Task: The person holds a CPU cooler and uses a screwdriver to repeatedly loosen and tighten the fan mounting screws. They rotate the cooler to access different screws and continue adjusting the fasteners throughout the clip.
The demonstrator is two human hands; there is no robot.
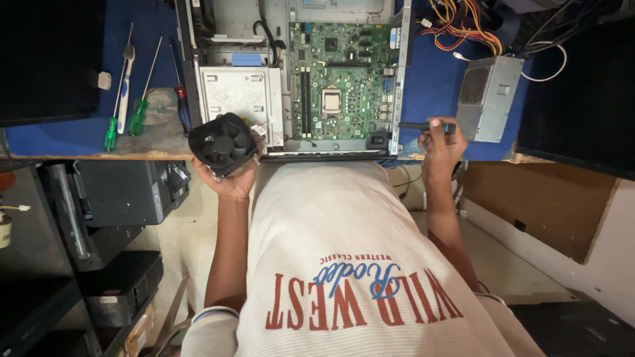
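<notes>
Nearest the lens, low in the frame, a cream shirt with red lettering (344,264) fills the centre, both forearms running up from it to the bench edge. At centre left the left hand (228,178) is closed from below around a black cooler fan (223,143), the fan face turned up toward the camera, held just off the lower left corner of the open computer case (192,73). At centre right the right hand (440,147) grips a dark-handled screwdriver (423,125), its long axis lying roughly level and pointing left toward the case. Up and right of the fan lies the green motherboard (347,73), its bare processor socket (331,101) closer to the fan-holding hand than to the other.
</notes>
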